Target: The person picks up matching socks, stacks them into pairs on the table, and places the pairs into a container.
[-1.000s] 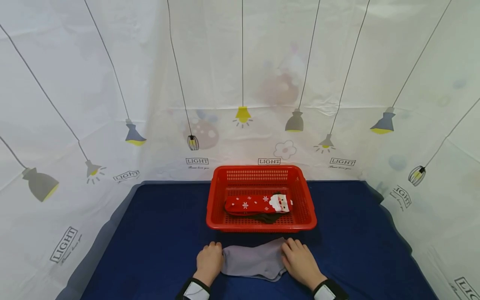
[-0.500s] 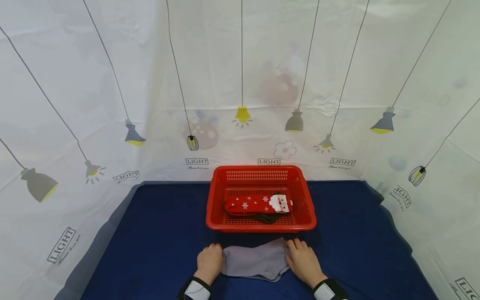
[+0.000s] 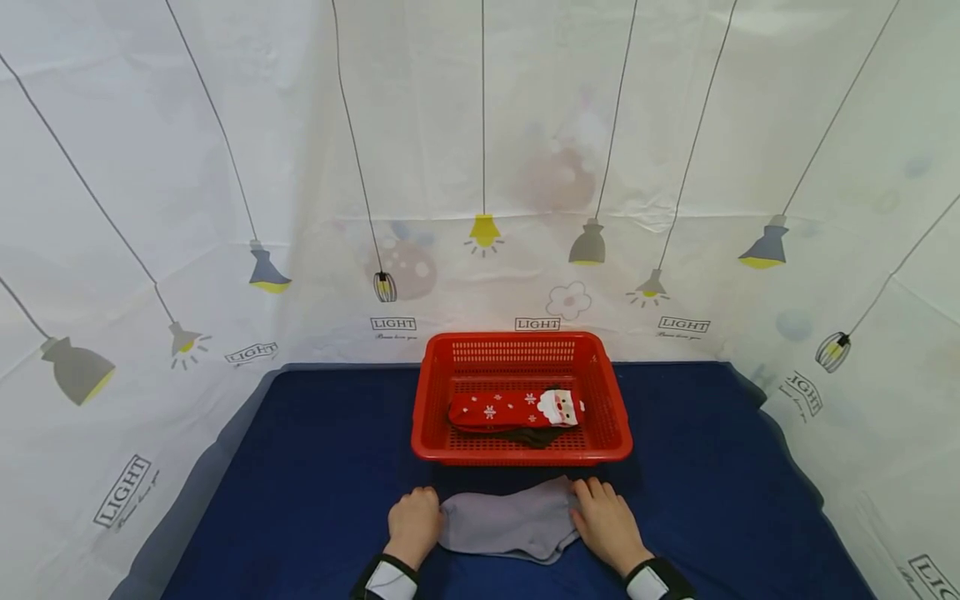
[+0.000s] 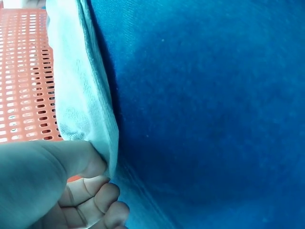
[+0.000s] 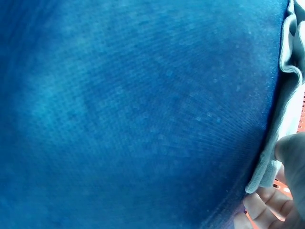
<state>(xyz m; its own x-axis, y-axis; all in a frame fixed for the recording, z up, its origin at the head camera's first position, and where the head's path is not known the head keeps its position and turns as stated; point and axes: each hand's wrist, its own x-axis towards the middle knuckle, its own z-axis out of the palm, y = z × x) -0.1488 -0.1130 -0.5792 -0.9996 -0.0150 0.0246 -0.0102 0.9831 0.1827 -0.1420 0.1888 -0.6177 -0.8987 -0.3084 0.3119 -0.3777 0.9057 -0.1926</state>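
Note:
A grey sock (image 3: pixel 510 521) lies flat and lengthwise between my two hands on the dark blue cloth. Its lower edge shows more than one layer; whether it is one sock or two, I cannot tell. My left hand (image 3: pixel 415 523) pinches its left end, and in the left wrist view thumb and fingers meet on the fabric (image 4: pixel 78 81). At the other end my right hand (image 3: pixel 607 525) holds the sock's edge. The right wrist view has the thumb (image 5: pixel 291 150) on top of the layered fabric (image 5: pixel 274 160), with the fingers curled under it.
Just beyond the sock stands a red plastic basket (image 3: pixel 427 450) with perforated walls. Inside lie a red Santa-patterned sock (image 3: pixel 517 409) and something dark green (image 3: pixel 536 435) partly under it. A white printed curtain (image 3: pixel 480 125) encloses the back and sides.
My left hand has shifted slightly left, taking the sock's left end along. My right hand moved a little to the right along its end, then stayed put. The basket is unchanged.

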